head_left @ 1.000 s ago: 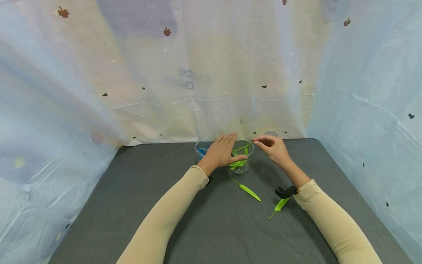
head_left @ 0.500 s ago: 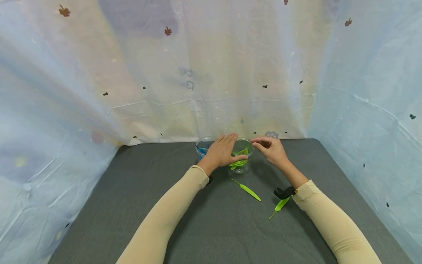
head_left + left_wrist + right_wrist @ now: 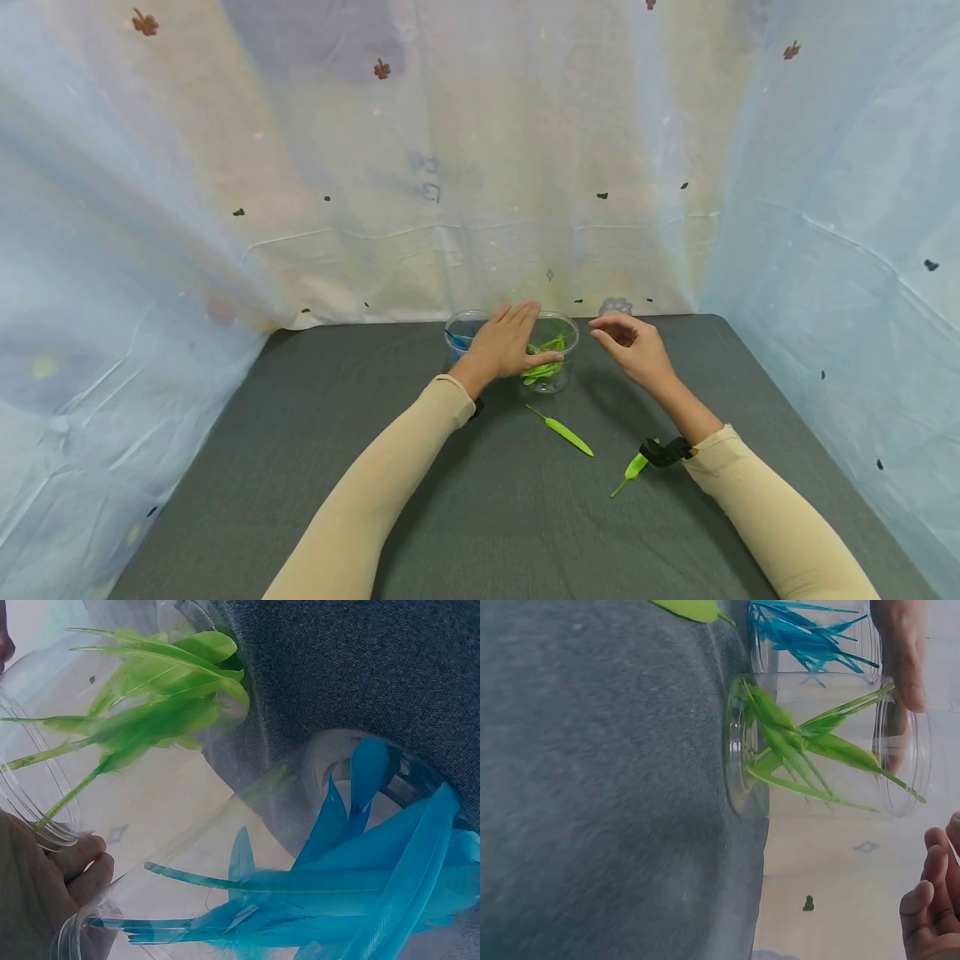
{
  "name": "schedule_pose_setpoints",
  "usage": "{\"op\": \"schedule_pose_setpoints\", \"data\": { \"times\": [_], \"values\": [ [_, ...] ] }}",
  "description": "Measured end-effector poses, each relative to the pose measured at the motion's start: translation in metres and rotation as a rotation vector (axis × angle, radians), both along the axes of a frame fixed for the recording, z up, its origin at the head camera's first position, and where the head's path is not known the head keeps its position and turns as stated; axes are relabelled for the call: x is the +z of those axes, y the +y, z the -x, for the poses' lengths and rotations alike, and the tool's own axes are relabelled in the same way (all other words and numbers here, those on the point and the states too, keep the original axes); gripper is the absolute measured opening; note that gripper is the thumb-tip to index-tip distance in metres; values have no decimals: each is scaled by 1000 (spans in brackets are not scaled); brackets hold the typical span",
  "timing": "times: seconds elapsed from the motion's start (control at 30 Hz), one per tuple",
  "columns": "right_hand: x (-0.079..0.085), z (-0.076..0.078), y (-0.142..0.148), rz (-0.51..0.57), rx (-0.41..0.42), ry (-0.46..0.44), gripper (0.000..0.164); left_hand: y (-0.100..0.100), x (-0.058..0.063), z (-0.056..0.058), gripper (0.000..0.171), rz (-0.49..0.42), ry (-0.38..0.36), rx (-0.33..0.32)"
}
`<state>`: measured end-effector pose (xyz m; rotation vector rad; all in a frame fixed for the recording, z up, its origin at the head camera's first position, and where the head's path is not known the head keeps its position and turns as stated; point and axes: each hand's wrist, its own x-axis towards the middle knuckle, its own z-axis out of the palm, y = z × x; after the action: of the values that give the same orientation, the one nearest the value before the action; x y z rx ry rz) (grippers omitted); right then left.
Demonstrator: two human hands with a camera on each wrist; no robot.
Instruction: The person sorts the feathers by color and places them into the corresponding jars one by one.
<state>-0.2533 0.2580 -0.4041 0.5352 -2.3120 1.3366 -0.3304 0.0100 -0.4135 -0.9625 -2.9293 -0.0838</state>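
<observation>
Two clear plastic jars stand side by side at the table's far edge. Green feathers (image 3: pixel 780 731) fill the right jar (image 3: pixel 924 750), some quills reaching up to its rim. Blue feathers (image 3: pixel 397 877) are in the left jar (image 3: pixel 70 941). My left hand (image 3: pixel 507 346) rests across the tops of both jars, fingers straight, covering part of their rims. Just right of the green feathers' jar, my right hand (image 3: pixel 636 346) hovers with loosely bent fingers, thumb and fingertips apart, nothing between them.
Two loose green feathers lie on the dark grey table (image 3: pixel 315 467): one feather (image 3: pixel 568 437) in front of the jars, another feather (image 3: pixel 634 468) partly under the black wrist strap (image 3: pixel 666 452) in this view. A patterned curtain (image 3: pixel 495 167) hangs behind and along both sides.
My right hand has let a green feather drop into the right jar, then drawn back to the right with its fingertips parted. My left hand stays on the jars.
</observation>
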Motion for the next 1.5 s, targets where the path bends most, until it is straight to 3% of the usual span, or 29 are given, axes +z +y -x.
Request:
{"op": "schedule_pose_setpoints", "data": {
  "times": [0.23, 0.4, 0.53, 0.73, 1.07, 1.5],
  "values": [
    [-1, -16, 11, -18, 0, 6, 16, 0, -1, 2, 111, 8, 3, 3],
    [-20, -12, 27, -85, 5, -6, 17, -1, -1, 2, 111, 3, 0, 1],
    [-31, -12, 38, -163, 24, -68, 16, -1, -1, 2, 111, -2, -3, -4],
    [-37, -21, 48, -253, 155, -185, 11, -1, -1, 1, 111, 1, -2, -4],
    [-51, -36, 59, -314, 448, -288, 12, -1, -2, 2, 110, 5, 1, -11],
    [-57, -57, 59, -361, 660, -372, 11, -1, -1, 1, 110, 6, -1, -10]
  ]
}}
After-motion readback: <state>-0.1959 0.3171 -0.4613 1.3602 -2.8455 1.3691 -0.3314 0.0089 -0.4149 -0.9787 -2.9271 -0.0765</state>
